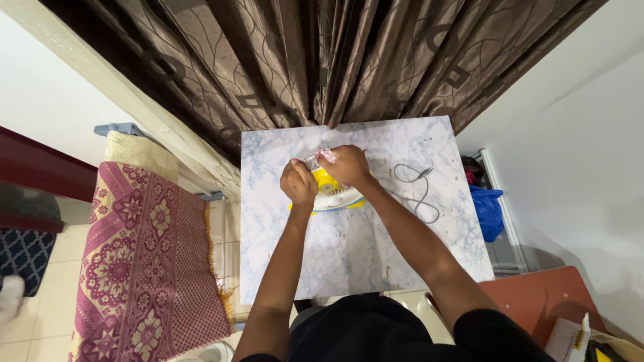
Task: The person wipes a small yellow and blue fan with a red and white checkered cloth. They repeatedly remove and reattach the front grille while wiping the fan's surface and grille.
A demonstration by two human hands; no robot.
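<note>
So both hands are up at the far middle of the small marble-patterned white and grey tabletop [349, 255], working on a little round yellow and white plastic fan [333, 194] that lies flat there. The left hand [298, 182] is curled into a loose fist over the fan's left edge, fingers bent down onto the yellow rim, so it's gripping that side. The right hand [347, 165] sits just beyond it, fingers pinched shut around a small pinkish-white patterned piece [325, 155] at the fan's far edge; can't tell exactly what that bit is, too small. The fan lies with its round white grille face pointing up at the camera, so no real long axis to speak of, it's basically a disc, mostly hidden under the hands. Just to the right of it a thin grey cable [417, 191] snakes in loose loops across the tabletop. Brown patterned curtains [322, 60] hang right behind the table, and a maroon floral woven cloth [144, 255] is draped off to the left
</note>
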